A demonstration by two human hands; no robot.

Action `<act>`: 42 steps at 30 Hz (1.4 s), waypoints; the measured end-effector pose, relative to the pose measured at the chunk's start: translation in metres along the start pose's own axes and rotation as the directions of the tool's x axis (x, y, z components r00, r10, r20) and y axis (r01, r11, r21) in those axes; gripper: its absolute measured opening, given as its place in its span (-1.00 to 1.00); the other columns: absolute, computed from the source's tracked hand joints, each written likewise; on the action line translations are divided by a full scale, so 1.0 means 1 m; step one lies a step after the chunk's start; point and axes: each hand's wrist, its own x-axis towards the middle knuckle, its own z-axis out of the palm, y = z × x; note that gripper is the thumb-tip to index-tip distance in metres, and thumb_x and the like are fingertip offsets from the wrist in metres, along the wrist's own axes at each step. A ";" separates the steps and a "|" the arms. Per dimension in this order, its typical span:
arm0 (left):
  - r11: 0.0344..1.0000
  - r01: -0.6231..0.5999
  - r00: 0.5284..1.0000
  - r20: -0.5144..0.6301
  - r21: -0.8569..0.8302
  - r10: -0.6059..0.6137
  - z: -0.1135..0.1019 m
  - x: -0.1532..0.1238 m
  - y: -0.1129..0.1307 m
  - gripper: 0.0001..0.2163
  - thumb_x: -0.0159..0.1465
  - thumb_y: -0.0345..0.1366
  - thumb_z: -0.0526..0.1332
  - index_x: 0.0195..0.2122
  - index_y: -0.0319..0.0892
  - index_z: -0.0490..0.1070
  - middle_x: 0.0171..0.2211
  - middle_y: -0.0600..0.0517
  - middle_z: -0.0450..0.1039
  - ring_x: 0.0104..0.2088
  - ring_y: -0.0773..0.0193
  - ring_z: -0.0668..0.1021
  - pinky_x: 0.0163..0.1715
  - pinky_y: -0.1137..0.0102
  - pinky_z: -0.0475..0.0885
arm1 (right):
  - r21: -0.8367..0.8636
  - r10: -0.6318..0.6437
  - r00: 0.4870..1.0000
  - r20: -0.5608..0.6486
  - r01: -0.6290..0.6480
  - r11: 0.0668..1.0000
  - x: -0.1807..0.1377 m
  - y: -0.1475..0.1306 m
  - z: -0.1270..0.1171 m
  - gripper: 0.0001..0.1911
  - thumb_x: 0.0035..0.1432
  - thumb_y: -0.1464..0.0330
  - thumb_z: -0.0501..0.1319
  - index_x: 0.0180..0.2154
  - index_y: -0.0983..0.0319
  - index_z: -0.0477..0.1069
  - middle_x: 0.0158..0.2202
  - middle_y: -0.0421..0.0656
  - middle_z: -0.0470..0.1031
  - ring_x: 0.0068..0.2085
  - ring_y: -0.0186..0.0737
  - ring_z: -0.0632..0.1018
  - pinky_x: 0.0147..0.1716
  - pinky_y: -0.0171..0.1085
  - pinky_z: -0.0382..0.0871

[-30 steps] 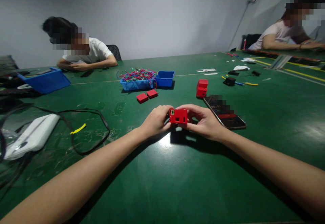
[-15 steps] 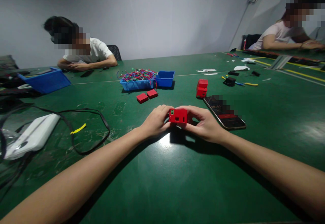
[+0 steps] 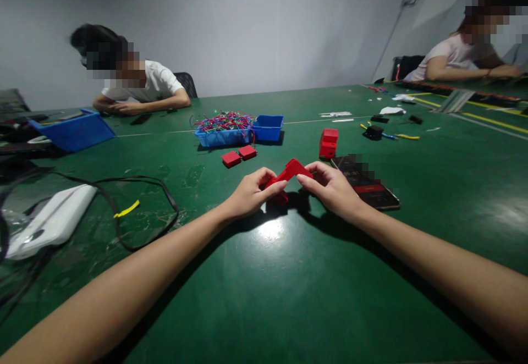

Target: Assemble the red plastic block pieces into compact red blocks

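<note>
Between my two hands is a red plastic piece (image 3: 293,168), bent or angled like a shallow peak and held just above the green table (image 3: 264,298). My left hand (image 3: 258,191) pinches its left part, where more red plastic shows below the thumb. With thumb and fingers, my right hand (image 3: 330,185) grips the right end. Whether it is one hinged case or two separate parts I cannot tell. Beyond my hands lie two small red boxes (image 3: 239,156) side by side. Another red block (image 3: 329,144) stands upright near the phone (image 3: 371,185), which is partly behind my right hand.
A blue bin (image 3: 225,137) full of tangled wires stands beside a second blue bin (image 3: 270,128). A black cable (image 3: 148,178) and a white device (image 3: 55,218) lie at left. Two people (image 3: 152,86) sit across the table, one far right. Pliers (image 3: 396,136) lie back right.
The red box held between both hands has turned and now shows as an angled, peaked shape. My right hand has shifted slightly up, and the hands' grip has changed.
</note>
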 end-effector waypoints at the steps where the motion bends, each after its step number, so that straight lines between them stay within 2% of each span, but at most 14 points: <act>1: 0.998 0.014 1.000 -0.008 -0.059 -0.015 0.000 0.001 0.000 -0.60 0.25 0.08 0.26 -0.20 -0.20 0.32 -0.46 0.07 0.50 -0.48 0.33 0.52 -0.42 0.44 0.39 | -0.050 0.003 1.000 0.021 -0.002 0.999 0.000 0.000 -0.001 -0.58 0.14 0.00 0.27 -0.25 0.24 0.44 -0.39 -0.16 0.51 -0.42 -0.25 0.47 -0.44 -0.27 0.32; 5: 0.981 0.064 0.995 -0.060 -0.185 -0.076 -0.001 0.003 0.001 -0.55 0.17 0.08 0.33 -0.18 -0.17 0.27 -0.61 0.22 0.35 -0.62 0.45 0.37 -0.57 0.54 0.24 | -0.184 -0.072 0.990 0.119 0.093 0.978 -0.001 0.001 -0.002 -0.59 0.22 0.09 0.23 -0.05 0.25 0.45 -0.19 -0.06 0.59 -0.25 -0.14 0.56 -0.27 -0.20 0.43; 8: 0.974 0.087 0.992 -0.070 -0.209 -0.104 -0.002 0.003 0.001 -0.52 0.15 0.11 0.34 -0.17 -0.17 0.27 -0.63 0.23 0.33 -0.66 0.47 0.31 -0.63 0.55 0.14 | -0.234 -0.147 0.966 0.213 0.197 0.952 -0.003 0.000 -0.002 -0.39 0.19 0.17 0.28 0.21 0.24 0.26 -0.14 -0.04 0.59 -0.21 -0.11 0.59 -0.16 -0.13 0.47; 10: 0.970 0.093 0.991 -0.073 -0.225 -0.112 -0.002 0.003 0.001 -0.50 0.13 0.14 0.34 -0.18 -0.17 0.27 -0.64 0.24 0.31 -0.68 0.48 0.28 -0.65 0.56 0.11 | -0.261 -0.225 0.938 0.263 0.293 0.920 -0.005 0.001 -0.003 -0.28 0.14 0.19 0.34 0.26 0.22 0.18 -0.02 0.00 0.55 -0.12 -0.07 0.59 -0.07 -0.08 0.45; 12: 0.964 0.095 0.990 -0.080 -0.247 -0.118 -0.001 0.004 0.001 -0.49 0.12 0.16 0.34 -0.20 -0.16 0.27 -0.66 0.26 0.27 -0.70 0.49 0.25 -0.67 0.57 0.09 | -0.282 -0.307 0.907 0.290 0.387 0.878 -0.005 0.002 -0.003 -0.32 0.10 0.23 0.37 0.21 0.20 0.23 0.08 0.04 0.49 -0.02 -0.04 0.56 0.00 -0.06 0.42; 15: 0.956 0.107 0.986 -0.091 -0.273 -0.136 -0.002 0.004 -0.001 -0.46 0.11 0.22 0.32 -0.21 -0.15 0.26 -0.68 0.27 0.25 -0.72 0.49 0.25 -0.69 0.58 0.09 | -0.309 -0.345 0.883 0.319 0.441 0.843 -0.006 0.001 -0.003 -0.53 0.12 0.27 0.36 0.04 0.21 0.33 -0.05 -0.01 0.53 -0.10 -0.09 0.56 -0.09 -0.14 0.43; 20: 0.956 0.070 0.981 -0.153 -0.283 -0.117 -0.005 0.005 -0.004 -0.40 0.10 0.30 0.26 -0.17 -0.15 0.24 -0.64 0.24 0.32 -0.70 0.43 0.35 -0.66 0.54 0.22 | -0.393 -0.283 0.914 0.291 0.384 0.836 -0.007 -0.002 0.000 -0.60 0.12 0.21 0.37 -0.07 0.26 0.36 -0.14 0.00 0.53 -0.18 -0.08 0.54 -0.18 -0.17 0.39; 23: 0.986 -0.031 0.981 -0.192 -0.165 -0.002 -0.005 0.001 -0.004 -0.48 0.18 0.18 0.27 -0.11 -0.17 0.26 -0.55 0.18 0.38 -0.60 0.39 0.44 -0.57 0.51 0.31 | -0.426 -0.258 0.936 0.240 0.340 0.838 -0.006 0.000 0.000 -0.57 0.12 0.17 0.36 -0.08 0.28 0.37 -0.15 0.01 0.53 -0.19 -0.06 0.53 -0.20 -0.15 0.38; 25: 0.989 -0.144 0.969 -0.196 0.036 0.148 -0.003 -0.004 -0.003 -0.54 0.22 0.03 0.32 -0.04 -0.18 0.28 -0.39 0.08 0.48 -0.47 0.36 0.51 -0.45 0.48 0.39 | -0.428 -0.253 0.943 0.214 0.324 0.844 -0.005 0.002 0.000 -0.57 0.12 0.17 0.35 -0.06 0.27 0.37 -0.15 0.00 0.54 -0.19 -0.06 0.54 -0.19 -0.15 0.39; 28: 0.882 -0.357 0.910 -0.099 0.308 0.403 0.000 -0.011 -0.003 -0.45 0.16 -0.08 0.39 0.08 -0.16 0.23 -0.07 -0.10 0.49 -0.15 0.16 0.58 -0.19 0.34 0.49 | -0.414 -0.250 0.946 0.209 0.317 0.853 -0.004 0.005 -0.002 -0.59 0.11 0.25 0.34 -0.03 0.24 0.37 -0.15 -0.03 0.55 -0.20 -0.07 0.55 -0.20 -0.16 0.40; 31: 0.733 -0.475 0.843 0.014 0.487 0.538 0.002 -0.014 -0.004 -0.48 0.27 -0.16 0.28 0.20 -0.14 0.14 0.01 -0.16 0.45 -0.07 0.11 0.56 -0.12 0.25 0.51 | -0.379 -0.259 0.937 0.233 0.333 0.864 -0.004 0.005 -0.003 -0.61 0.09 0.36 0.31 -0.02 0.23 0.37 -0.16 -0.05 0.55 -0.21 -0.09 0.56 -0.19 -0.16 0.41; 35: 0.642 -0.524 0.811 0.099 0.559 0.576 0.003 -0.015 -0.007 -0.50 0.35 -0.15 0.21 0.24 -0.16 0.10 -0.12 -0.12 0.48 -0.20 0.15 0.57 -0.16 0.21 0.53 | -0.323 -0.303 0.916 0.264 0.380 0.867 -0.004 0.004 -0.002 -0.58 0.08 0.44 0.28 0.01 0.21 0.35 -0.11 -0.06 0.55 -0.14 -0.10 0.57 -0.13 -0.15 0.43; 38: 0.654 -0.499 0.829 0.096 0.568 0.550 0.003 -0.015 -0.008 -0.49 0.36 -0.12 0.19 0.26 -0.16 0.09 -0.10 -0.13 0.47 -0.18 0.14 0.57 -0.13 0.19 0.53 | -0.332 -0.315 0.912 0.262 0.391 0.858 -0.004 0.004 -0.002 -0.58 0.08 0.44 0.28 0.01 0.20 0.35 -0.11 -0.05 0.55 -0.14 -0.09 0.57 -0.13 -0.14 0.44; 42: 0.706 -0.451 0.859 0.049 0.547 0.510 0.003 -0.014 -0.009 -0.48 0.36 -0.16 0.18 0.28 -0.13 0.06 0.07 -0.17 0.40 -0.04 0.10 0.55 -0.02 0.20 0.49 | -0.361 -0.315 0.916 0.247 0.389 0.848 -0.003 0.007 -0.001 -0.56 0.08 0.39 0.32 0.02 0.23 0.35 -0.10 -0.01 0.55 -0.12 -0.05 0.57 -0.11 -0.11 0.44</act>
